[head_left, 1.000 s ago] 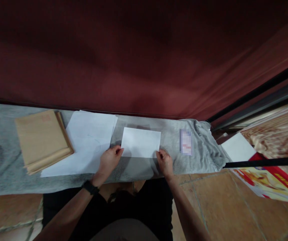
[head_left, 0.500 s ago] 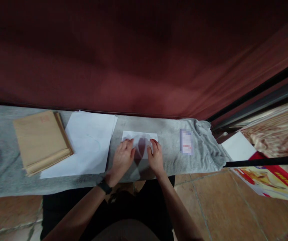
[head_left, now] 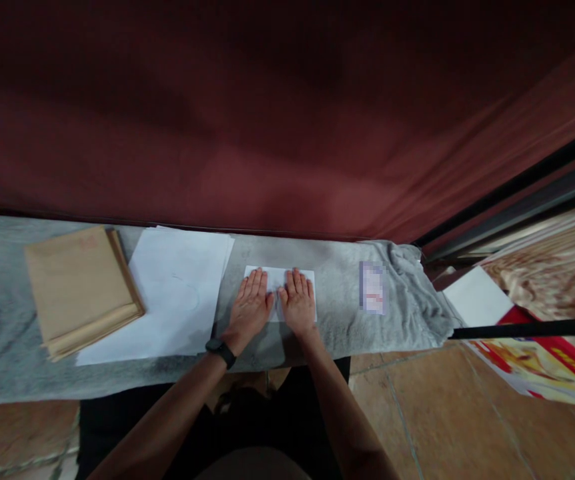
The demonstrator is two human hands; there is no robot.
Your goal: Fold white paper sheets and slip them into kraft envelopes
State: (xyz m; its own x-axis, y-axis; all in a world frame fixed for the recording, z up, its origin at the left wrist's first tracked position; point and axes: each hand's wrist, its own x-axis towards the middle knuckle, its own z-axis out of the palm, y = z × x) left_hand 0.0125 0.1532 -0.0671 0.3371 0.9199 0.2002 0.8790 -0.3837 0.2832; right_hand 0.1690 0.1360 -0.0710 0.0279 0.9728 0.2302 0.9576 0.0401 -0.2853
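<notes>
A small white sheet of paper (head_left: pixel 277 275) lies on the grey cloth straight in front of me. My left hand (head_left: pixel 251 304) rests flat on its left part, fingers stretched out and pointing away from me. On the right part lies my right hand (head_left: pixel 297 301), likewise flat with its fingers extended. The two thumbs point towards each other, with a narrow strip of paper showing between them. Much of the sheet is hidden under the palms. A dark watch (head_left: pixel 221 352) is on my left wrist.
Larger white sheets (head_left: pixel 182 280) lie to the left, partly under a stack of brown envelopes (head_left: pixel 82 287). A blurred-out small card-like item (head_left: pixel 373 288) is on the grey cloth (head_left: pixel 337 333) at right. A colourful box (head_left: pixel 542 367) stands beyond the right end, near a dark bar (head_left: pixel 527 329).
Both hands have come down from arched fingers at the paper to lying flat on it, moving slightly closer together. The paper stays in about the same place.
</notes>
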